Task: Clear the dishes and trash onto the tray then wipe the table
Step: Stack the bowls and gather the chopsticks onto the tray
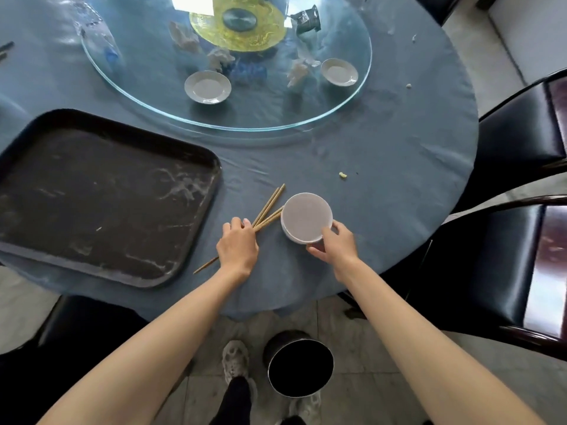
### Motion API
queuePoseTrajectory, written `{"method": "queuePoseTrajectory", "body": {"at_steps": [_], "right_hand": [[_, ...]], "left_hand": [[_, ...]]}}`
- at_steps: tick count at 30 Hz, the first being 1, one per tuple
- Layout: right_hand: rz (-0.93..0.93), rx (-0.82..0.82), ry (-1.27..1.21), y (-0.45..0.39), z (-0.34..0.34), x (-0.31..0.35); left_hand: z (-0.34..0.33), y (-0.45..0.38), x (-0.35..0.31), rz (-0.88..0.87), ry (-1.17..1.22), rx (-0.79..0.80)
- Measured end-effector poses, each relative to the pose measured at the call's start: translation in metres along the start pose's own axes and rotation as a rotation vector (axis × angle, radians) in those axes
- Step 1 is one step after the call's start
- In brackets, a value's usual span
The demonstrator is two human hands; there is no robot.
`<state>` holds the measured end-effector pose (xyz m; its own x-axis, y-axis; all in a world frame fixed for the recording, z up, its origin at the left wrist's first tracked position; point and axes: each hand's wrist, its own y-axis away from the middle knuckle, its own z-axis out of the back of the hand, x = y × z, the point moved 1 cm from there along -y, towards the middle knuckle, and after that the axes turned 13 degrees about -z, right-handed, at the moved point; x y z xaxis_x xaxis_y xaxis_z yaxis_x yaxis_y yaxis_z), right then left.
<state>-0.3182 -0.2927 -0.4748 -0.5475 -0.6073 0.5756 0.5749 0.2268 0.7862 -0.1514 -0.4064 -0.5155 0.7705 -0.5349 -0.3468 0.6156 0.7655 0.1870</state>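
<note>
A white bowl (305, 217) stands near the front edge of the blue table. My right hand (334, 245) grips its near rim, thumb on the side. Several wooden chopsticks (270, 208) lie just left of the bowl, and my left hand (237, 245) curls over their middle, gripping them against the cloth. The black tray (40, 240) sits to the left with nothing on it. Two small white saucers (207, 87) (339, 72), crumpled tissues (219, 58) and a dark cup (306, 19) rest on the glass turntable (306, 119).
A yellow crumb (342, 175) lies on the cloth right of the chopsticks. Black chairs (503, 265) stand at the right edge of the table. A black bin (299, 365) sits on the floor by my feet. A crumpled plastic bag (98, 29) lies at the far left.
</note>
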Motion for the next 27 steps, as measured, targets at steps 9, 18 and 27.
{"method": "queuePoseTrajectory", "body": {"at_steps": [9, 18, 27], "right_hand": [[-0.052, 0.169, -0.051, 0.000, -0.005, 0.000], [-0.027, 0.161, -0.168, 0.042, 0.016, 0.015], [0.161, 0.222, -0.153, 0.136, 0.039, 0.051]], "left_hand": [[0.000, -0.005, -0.009, 0.056, -0.059, 0.175], [0.068, -0.011, 0.004, 0.094, 0.138, 0.125], [0.167, 0.048, 0.004, 0.026, 0.530, -0.026]]}}
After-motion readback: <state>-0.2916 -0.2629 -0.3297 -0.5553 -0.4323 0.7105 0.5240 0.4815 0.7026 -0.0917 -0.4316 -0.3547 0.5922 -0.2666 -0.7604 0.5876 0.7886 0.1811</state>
